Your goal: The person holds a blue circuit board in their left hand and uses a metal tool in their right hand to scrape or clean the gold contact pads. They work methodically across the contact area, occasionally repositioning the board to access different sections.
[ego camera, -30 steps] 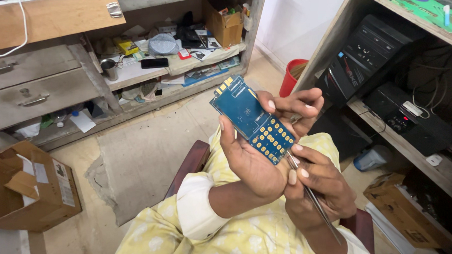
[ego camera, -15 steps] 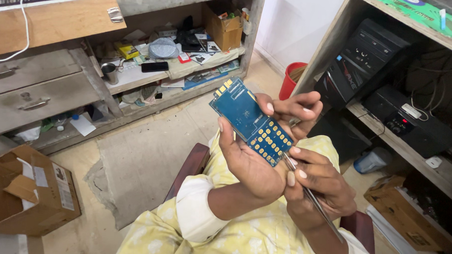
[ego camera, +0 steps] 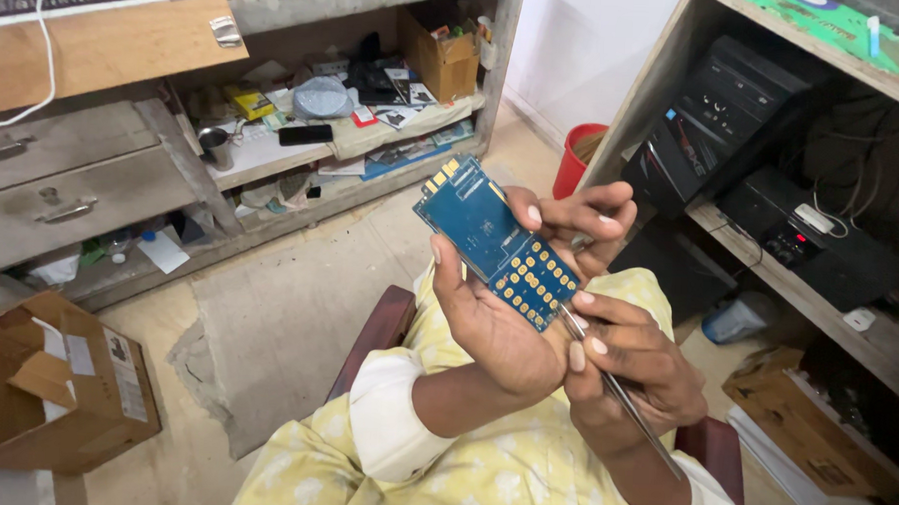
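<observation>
Blue circuit board (ego camera: 500, 242) with gold pads, yellow floral garment (ego camera: 482, 473), red bucket (ego camera: 578, 157)

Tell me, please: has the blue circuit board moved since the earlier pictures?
No, hardly. The blue circuit board sits in the left hand at the same spot against the red bucket behind it; only the camera drifted slightly.

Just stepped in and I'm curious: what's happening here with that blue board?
A seated person in a yellow patterned garment holds a blue circuit board up in the left hand, gold contact pads facing the camera. The right hand grips a thin metal tool, probably tweezers, with its tip at the board's lower edge. Cluttered shelves and computer towers surround them.
</observation>
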